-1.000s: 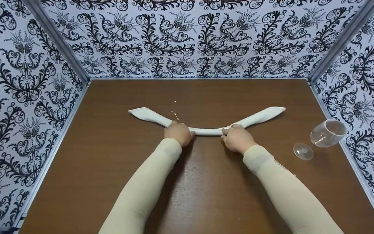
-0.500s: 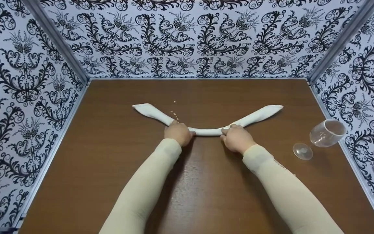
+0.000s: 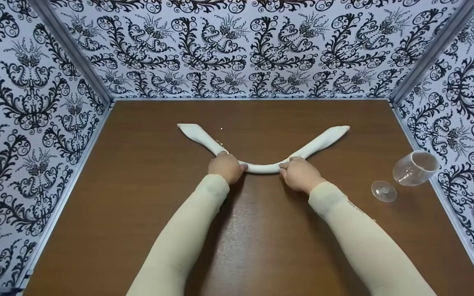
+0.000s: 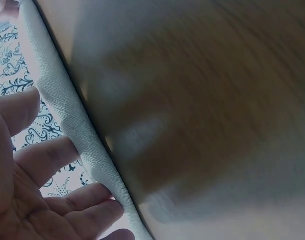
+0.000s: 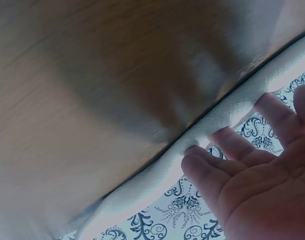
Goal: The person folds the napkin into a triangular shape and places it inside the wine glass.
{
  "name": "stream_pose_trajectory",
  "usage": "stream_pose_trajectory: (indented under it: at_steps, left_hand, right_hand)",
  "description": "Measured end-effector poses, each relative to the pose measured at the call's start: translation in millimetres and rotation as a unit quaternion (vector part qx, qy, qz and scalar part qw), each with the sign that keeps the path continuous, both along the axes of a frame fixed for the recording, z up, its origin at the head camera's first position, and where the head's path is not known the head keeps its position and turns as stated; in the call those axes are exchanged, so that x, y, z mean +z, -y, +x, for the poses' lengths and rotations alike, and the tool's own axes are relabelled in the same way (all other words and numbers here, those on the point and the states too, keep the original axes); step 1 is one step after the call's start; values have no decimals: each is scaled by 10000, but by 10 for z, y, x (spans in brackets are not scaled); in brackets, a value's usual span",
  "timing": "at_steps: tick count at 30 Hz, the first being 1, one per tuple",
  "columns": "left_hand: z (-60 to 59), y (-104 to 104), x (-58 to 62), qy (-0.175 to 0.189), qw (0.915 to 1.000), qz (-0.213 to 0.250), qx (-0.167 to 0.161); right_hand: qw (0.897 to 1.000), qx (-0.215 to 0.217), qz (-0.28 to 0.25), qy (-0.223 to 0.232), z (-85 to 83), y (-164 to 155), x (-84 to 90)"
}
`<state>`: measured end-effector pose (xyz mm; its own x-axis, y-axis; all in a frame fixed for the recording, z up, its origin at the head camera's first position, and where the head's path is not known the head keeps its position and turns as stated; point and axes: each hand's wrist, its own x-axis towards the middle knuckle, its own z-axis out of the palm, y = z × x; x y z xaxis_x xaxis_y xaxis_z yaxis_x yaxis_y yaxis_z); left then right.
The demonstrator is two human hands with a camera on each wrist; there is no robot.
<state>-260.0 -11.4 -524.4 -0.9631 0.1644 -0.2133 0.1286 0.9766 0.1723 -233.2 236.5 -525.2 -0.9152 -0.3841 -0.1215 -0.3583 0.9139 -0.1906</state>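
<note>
A long white rolled cloth (image 3: 261, 168) lies bowed in a U on the brown table (image 3: 150, 197), its flattened ends pointing away from the person. My left hand (image 3: 225, 167) rests on the left part of the bend; the left wrist view shows fingertips (image 4: 105, 195) pressing the cloth's edge, not wrapped round it. On the right part of the bend lies my right hand (image 3: 300, 174). In the right wrist view its fingertips (image 5: 195, 157) touch the roll, palm apart from it. A stretch of roll shows between the two hands.
A clear wine glass (image 3: 416, 168) stands near the table's right edge, right of the right forearm. Small pale crumbs (image 3: 220, 144) lie beside the roll's left arm. Patterned walls (image 3: 249, 53) enclose the table at back and sides.
Both ends of the rolled cloth have swung away from the person and inward, making the bend deeper. The hands have hardly moved. The wine glass stays put.
</note>
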Motion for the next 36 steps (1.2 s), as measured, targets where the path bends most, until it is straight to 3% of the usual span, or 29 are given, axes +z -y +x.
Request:
stream_pose_trajectory:
  at_steps: [17,24,29,36]
  left_hand:
    - [-7,14,4,-126,9995,274,57]
    - [-23,3,-6,-75,9985,485,243]
    - [-53,-1,-28,-98,9991,393,87]
    - [-74,-20,-48,-72,9989,458,112]
  right_hand:
    - [9993,-116,-354,50,-23,44,-9]
    - [9986,-309,-416,134,-28,55,-8]
    - [9980,-350,-515,136,-43,48,-25]
    - [9937,-728,-769,362,-59,5,-26]
